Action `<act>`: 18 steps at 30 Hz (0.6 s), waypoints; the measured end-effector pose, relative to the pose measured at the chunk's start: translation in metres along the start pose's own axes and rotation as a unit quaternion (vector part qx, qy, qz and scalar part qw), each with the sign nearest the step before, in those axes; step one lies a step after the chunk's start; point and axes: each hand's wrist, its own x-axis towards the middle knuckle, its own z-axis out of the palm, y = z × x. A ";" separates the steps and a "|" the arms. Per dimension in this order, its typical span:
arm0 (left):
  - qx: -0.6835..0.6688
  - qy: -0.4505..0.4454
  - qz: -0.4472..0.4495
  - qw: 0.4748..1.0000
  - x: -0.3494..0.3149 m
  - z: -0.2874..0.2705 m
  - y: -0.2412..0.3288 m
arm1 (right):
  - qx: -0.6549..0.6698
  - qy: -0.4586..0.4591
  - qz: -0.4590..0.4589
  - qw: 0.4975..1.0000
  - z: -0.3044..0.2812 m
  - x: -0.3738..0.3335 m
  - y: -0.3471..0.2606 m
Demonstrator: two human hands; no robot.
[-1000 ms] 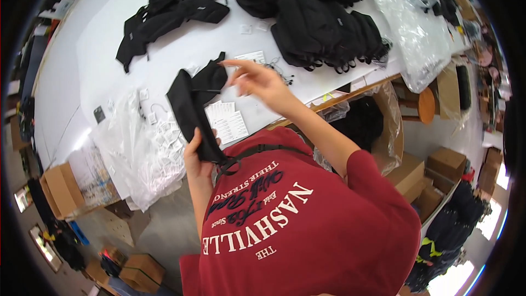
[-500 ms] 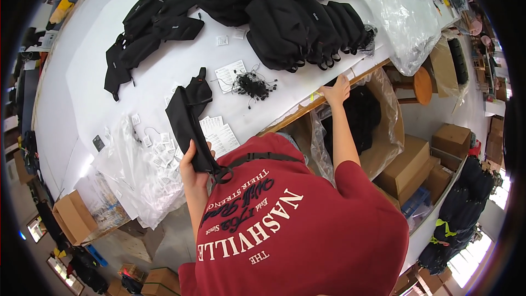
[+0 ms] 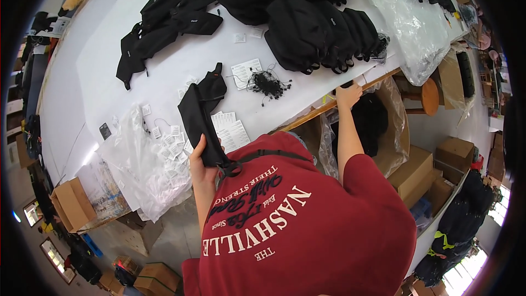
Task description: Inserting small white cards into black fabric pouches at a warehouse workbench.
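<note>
In my left hand (image 3: 204,159) is the lower end of a black fabric bag (image 3: 197,118), long and narrow. My thumb lies on its near face while the other fingers go behind it. The bag's far end rests on the white table (image 3: 159,82), and a strap loop hangs by its near end. Out at the table's front edge, the fingers of my right hand (image 3: 348,95) are closed, with a small dark bit showing at their tips. What that is I cannot make out. Printed paper sheets (image 3: 233,134) and a tangle of black tag strings (image 3: 268,83) lie beside the bag.
Black bags (image 3: 298,27) are heaped across the far side, with several more (image 3: 170,22) at the far left. Clear plastic (image 3: 408,22) drapes over the right edge. White tags (image 3: 172,137) lie on plastic at left. An open lined carton (image 3: 392,126) stands below my right arm.
My right hand's fingers have drawn together at the table edge. The left hand keeps its hold on the bag. The whole view has shifted slightly.
</note>
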 end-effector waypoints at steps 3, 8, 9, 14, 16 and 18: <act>-0.025 -0.079 0.016 0.996 0.003 -0.014 -0.003 | -0.039 -0.061 0.040 0.997 -0.017 -0.012 0.005; -0.024 -0.080 0.007 0.996 0.006 -0.016 -0.005 | -0.023 -0.094 0.078 0.992 -0.034 -0.028 0.010; -0.018 -0.062 0.003 0.998 0.006 -0.014 -0.004 | 0.041 -0.095 0.085 0.991 -0.035 -0.030 0.013; -0.008 -0.079 -0.012 0.997 0.010 -0.015 -0.004 | 0.100 -0.091 0.109 0.985 -0.033 -0.032 0.016; -0.011 -0.102 -0.016 0.995 0.012 -0.015 -0.003 | 0.100 -0.091 0.120 0.984 -0.033 -0.036 0.013; -0.007 -0.088 -0.007 0.996 0.010 -0.013 -0.002 | 0.107 -0.073 0.132 0.983 -0.030 -0.041 0.013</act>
